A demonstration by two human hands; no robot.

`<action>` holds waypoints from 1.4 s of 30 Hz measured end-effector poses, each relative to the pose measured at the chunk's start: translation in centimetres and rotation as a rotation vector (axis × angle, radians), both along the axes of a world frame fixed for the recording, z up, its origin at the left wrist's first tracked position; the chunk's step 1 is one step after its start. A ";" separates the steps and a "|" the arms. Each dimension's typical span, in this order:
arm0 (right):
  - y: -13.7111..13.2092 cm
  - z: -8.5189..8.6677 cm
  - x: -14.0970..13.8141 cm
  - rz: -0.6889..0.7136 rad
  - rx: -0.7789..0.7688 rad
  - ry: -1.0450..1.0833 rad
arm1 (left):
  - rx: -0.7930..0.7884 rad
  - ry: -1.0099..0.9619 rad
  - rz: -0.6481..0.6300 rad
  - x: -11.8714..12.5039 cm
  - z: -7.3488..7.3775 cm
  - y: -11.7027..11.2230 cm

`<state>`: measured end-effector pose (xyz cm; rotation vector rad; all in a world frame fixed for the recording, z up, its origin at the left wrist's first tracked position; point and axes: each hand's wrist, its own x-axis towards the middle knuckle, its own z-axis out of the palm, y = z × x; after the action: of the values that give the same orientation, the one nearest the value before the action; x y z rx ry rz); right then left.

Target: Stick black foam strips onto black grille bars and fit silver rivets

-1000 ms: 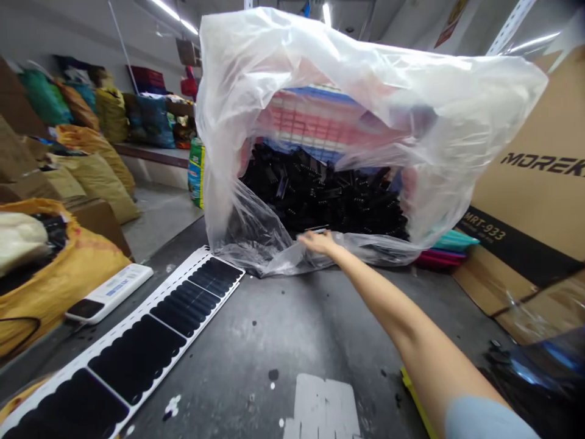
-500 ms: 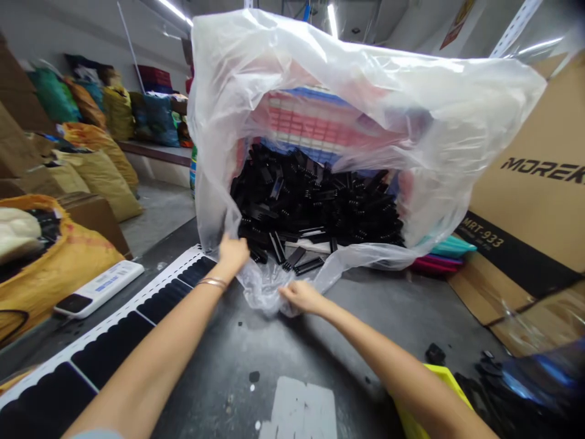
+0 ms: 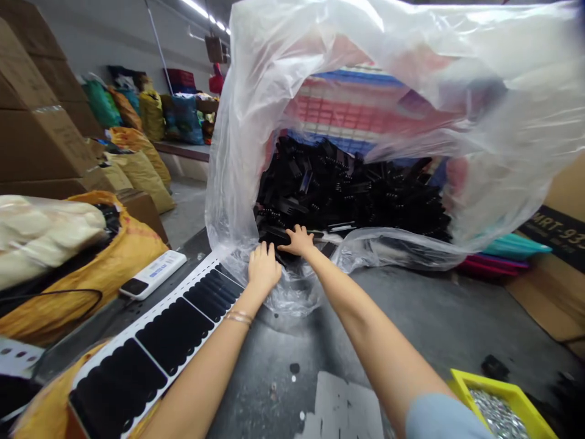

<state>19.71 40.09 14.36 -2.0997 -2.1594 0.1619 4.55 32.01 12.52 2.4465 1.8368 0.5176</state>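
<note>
A big clear plastic bag (image 3: 256,79) lies on its side with its mouth facing me. Inside it is a heap of small black plastic parts (image 3: 347,189); their exact kind I cannot make out. At the left of the mouth, my left hand (image 3: 264,268) rests palm down with its fingers stretched toward the nearest black pieces. My right hand (image 3: 299,242) reaches just over the bag's lower lip, fingers spread above the front of the heap. Nothing shows in either hand. Crumpled plastic lies beneath both wrists.
On the dark table (image 3: 411,317), a printed black-and-white strip (image 3: 171,332) runs along the left beside a white device (image 3: 153,275). A yellow bin (image 3: 461,381) of small metal pieces stands at the lower right. Sacks (image 3: 132,244) and cartons (image 3: 41,134) are left; a large carton (image 3: 562,244) is right.
Both hands have let go of the bag's edge and moved forward to the front of the black parts, closer together. My view has turned left and come nearer the bag.
</note>
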 end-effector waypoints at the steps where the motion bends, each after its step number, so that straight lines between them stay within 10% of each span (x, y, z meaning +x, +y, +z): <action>1: -0.9 -0.3 0.8 0.004 -0.007 -0.010 | -0.032 -0.017 0.034 0.9 -0.2 0.4; 5: -5.5 -0.4 5.2 0.010 -0.051 -0.022 | -0.178 -0.059 0.051 4.6 -1.7 -1.5; 10: -14.3 -0.1 10.2 0.092 -0.108 0.043 | -0.268 -0.114 -0.172 7.1 -3.3 -10.1; 16: -29.7 -0.3 11.9 0.231 -0.128 0.162 | -0.343 -0.270 -0.529 3.9 -3.8 -21.7; 21: -38.8 -0.7 10.1 0.222 -0.072 0.171 | -0.347 -0.448 -0.479 -0.3 -4.3 -27.0; 27: -41.1 -0.5 7.2 0.268 0.028 0.198 | -0.472 -0.872 -0.526 -1.2 -3.9 -26.8; 37: -42.7 -0.6 7.7 0.249 0.275 0.286 | -0.557 -0.971 -0.382 -1.4 -3.4 -28.0; 42: -45.4 0.1 6.8 0.324 0.156 0.305 | -0.475 -0.838 -0.555 -3.3 -2.0 -28.9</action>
<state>26.55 -5.33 14.42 -1.5201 -2.2219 0.3106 1.25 3.13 10.54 1.8471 0.7958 0.7746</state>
